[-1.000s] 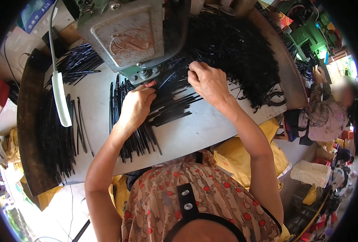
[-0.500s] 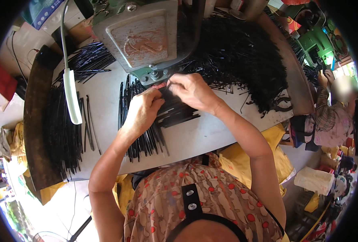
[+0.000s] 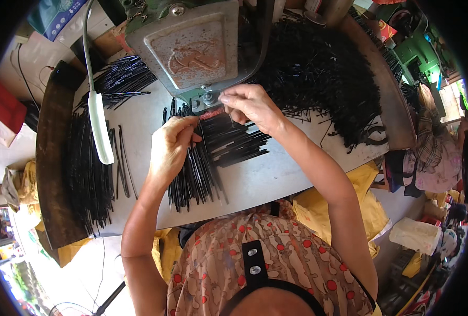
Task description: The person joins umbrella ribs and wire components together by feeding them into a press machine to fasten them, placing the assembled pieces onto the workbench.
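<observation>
Shifted since half a second ago: right hand (image 3: 249, 105) drawn closer under the base of the grey metal machine (image 3: 191, 47), fingers pinched on a thin black strip right by the machine's lower edge; left hand (image 3: 173, 145) settled lower, curled loosely over the bundle of black strips (image 3: 194, 174). Left fingertips pressed on the top of that bundle, thumb tucked toward the palm, closed around a few strips rather than flat. Bundle fanned out on the pale worktop (image 3: 276, 174), running from just below the machine down toward the body. Second, shorter batch of strips (image 3: 239, 145) lying crosswise just right of the bundle, beneath the right wrist. Huge tangled heap of black strips (image 3: 318, 73) piled behind the right hand, spreading to the far right edge of the worktop. Another dense row of strips (image 3: 89, 168) along the left, against the dark wooden rim (image 3: 49, 174). White lamp tube (image 3: 101, 126) slanting above that left row. Few loose strips (image 3: 122, 158) between lamp and bundle. Patterned shirt with red dots (image 3: 255, 263) at bottom.
</observation>
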